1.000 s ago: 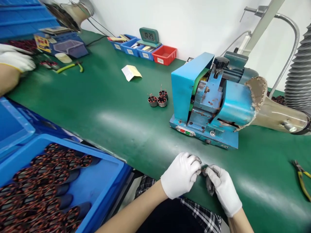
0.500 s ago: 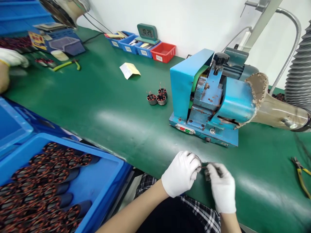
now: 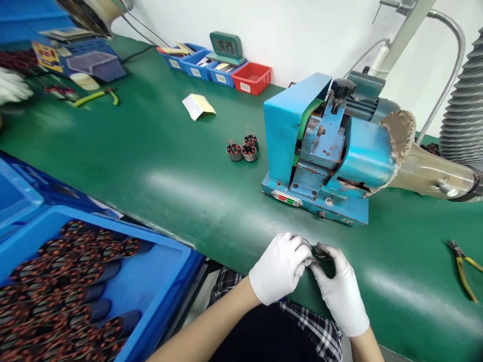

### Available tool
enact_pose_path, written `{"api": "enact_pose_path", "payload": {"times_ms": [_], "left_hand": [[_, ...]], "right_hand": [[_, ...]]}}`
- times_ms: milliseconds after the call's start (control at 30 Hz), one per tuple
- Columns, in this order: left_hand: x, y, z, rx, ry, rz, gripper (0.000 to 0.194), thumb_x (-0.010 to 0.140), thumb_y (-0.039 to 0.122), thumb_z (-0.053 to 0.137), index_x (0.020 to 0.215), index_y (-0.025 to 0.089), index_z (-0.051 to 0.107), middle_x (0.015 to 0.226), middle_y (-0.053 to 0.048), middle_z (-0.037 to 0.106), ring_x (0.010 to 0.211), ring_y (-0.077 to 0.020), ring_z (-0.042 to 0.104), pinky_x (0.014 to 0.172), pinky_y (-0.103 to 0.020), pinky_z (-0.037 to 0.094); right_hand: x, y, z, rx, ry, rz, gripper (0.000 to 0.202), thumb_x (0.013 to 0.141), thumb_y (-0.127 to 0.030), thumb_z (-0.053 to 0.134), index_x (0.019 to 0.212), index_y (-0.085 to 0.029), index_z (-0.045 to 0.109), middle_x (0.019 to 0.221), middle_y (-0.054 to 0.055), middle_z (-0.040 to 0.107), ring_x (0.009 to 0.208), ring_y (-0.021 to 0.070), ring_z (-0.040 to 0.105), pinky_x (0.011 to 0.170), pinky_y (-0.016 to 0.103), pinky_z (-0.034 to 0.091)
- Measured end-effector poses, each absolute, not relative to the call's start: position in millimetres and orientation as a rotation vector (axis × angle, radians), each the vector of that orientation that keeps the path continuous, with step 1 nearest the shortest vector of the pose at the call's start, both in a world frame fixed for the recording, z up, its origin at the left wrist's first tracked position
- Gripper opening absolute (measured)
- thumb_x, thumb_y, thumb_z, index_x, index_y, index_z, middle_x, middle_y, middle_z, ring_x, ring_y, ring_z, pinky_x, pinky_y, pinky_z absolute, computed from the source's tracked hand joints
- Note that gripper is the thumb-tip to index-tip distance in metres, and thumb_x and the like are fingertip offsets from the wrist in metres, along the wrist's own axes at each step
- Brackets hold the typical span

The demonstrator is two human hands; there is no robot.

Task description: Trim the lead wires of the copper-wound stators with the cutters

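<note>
Green desk (image 3: pixel 169 166) spans the frame, a blue tray (image 3: pixel 151 271) of copper-wound parts (image 3: pixel 68 276) lower left, a blue machine (image 3: pixel 324 146) right of centre. At lower centre, your gloved left hand (image 3: pixel 279 269) pinches a small dark piece (image 3: pixel 319 255), mostly hidden, just right of its fingertips; your right hand (image 3: pixel 341 291) curls narrowly from the right. Its grip and the piece's long axis can't be told.

Two pliers (image 3: pixel 458 252), one clock (image 3: pixel 225 45)

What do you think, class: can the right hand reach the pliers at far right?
Probably yes: nothing visible stands between the right hand and the pliers, which lie uncovered on the table.
</note>
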State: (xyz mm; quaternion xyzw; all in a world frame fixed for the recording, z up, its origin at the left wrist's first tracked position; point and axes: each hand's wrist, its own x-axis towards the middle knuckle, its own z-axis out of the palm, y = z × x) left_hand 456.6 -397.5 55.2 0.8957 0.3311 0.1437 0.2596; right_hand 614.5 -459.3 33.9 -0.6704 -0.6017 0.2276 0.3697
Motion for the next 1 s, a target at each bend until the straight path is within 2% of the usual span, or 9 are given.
{"api": "enact_pose_path", "payload": {"times_ms": [200,400,567,667,733,833,867,933,1000], "left_hand": [[457,-400,52,2.427,0.917,0.444,0.012,0.086,0.016,0.043,0.094,0.018,0.051,0.105,-0.004,0.056,0.093,-0.0211,0.046,0.082,-0.037,0.04],[456,-398,51,2.446,0.905,0.417,0.015,0.084,0.015,0.043,0.096,0.018,0.051,0.106,-0.005,0.056,0.093,-0.0221,0.046,0.081,-0.038,0.041],[456,-397,53,2.441,0.896,0.361,0.021,0.078,0.011,0.047,0.097,0.019,0.051,0.106,-0.005,0.056,0.094,-0.023,0.048,0.083,-0.04,0.043],[453,-394,52,2.331,0.85,0.465,0.02,0.079,0.011,0.047,0.097,0.019,0.049,0.112,-0.007,0.054,0.105,-0.0224,0.049,0.089,-0.04,0.043],[449,-389,49,2.209,0.821,0.56,0.034,0.076,0.017,0.054,0.109,0.019,0.044,0.125,-0.01,0.047,0.118,-0.0236,0.044,0.096,-0.04,0.041],[442,-380,45,2.12,0.818,0.538,0.074,0.06,0.024,0.07,0.124,0.017,0.034,0.138,-0.017,0.032,0.127,-0.0293,0.037,0.101,-0.043,0.037],[441,-378,43,2.116,0.829,0.507,0.074,0.057,0.025,0.073,0.122,0.017,0.038,0.139,-0.018,0.031,0.126,-0.0303,0.037,0.102,-0.044,0.037],[440,-374,41,2.104,0.86,0.483,0.056,0.057,0.027,0.077,0.105,0.017,0.051,0.136,-0.016,0.037,0.123,-0.029,0.042,0.101,-0.042,0.038],[442,-374,42,2.08,0.883,0.519,0.045,0.055,0.031,0.08,0.091,0.017,0.056,0.129,-0.014,0.046,0.119,-0.0271,0.047,0.099,-0.039,0.041]], "right_hand": [[619,-465,33,-1.818,-1.601,0.573,0.02,0.081,-0.025,0.055,0.101,-0.02,0.056,0.097,0.007,0.065,0.088,0.0201,0.063,0.079,0.037,0.052],[611,-466,37,-1.638,-1.829,0.246,0.014,0.087,-0.02,0.048,0.099,-0.02,0.054,0.094,0.007,0.062,0.085,0.0184,0.061,0.076,0.035,0.051],[617,-453,48,-1.49,-2.345,-0.103,0.021,0.086,-0.009,0.04,0.088,-0.017,0.059,0.078,0.007,0.063,0.065,0.0178,0.058,0.059,0.03,0.046],[619,-450,47,-1.545,-2.328,-0.034,0.023,0.087,-0.011,0.038,0.081,-0.018,0.059,0.07,0.005,0.061,0.056,0.0165,0.057,0.052,0.028,0.044],[618,-449,43,-1.606,-2.191,0.138,0.022,0.089,-0.016,0.039,0.084,-0.019,0.06,0.071,0.004,0.062,0.059,0.0156,0.059,0.055,0.026,0.046],[615,-448,37,-1.636,-1.984,0.404,0.018,0.089,-0.02,0.042,0.092,-0.021,0.06,0.079,0.002,0.065,0.068,0.0138,0.063,0.063,0.024,0.05],[614,-448,35,-1.636,-1.944,0.453,0.018,0.089,-0.02,0.043,0.094,-0.022,0.06,0.08,0.002,0.065,0.07,0.0137,0.064,0.065,0.024,0.051],[614,-448,33,-1.634,-1.921,0.458,0.019,0.089,-0.02,0.043,0.096,-0.022,0.061,0.079,0.002,0.064,0.068,0.014,0.063,0.063,0.024,0.052],[614,-449,35,-1.611,-1.959,0.364,0.023,0.089,-0.018,0.04,0.097,-0.021,0.062,0.077,0.003,0.062,0.063,0.0141,0.062,0.058,0.024,0.051]]}}
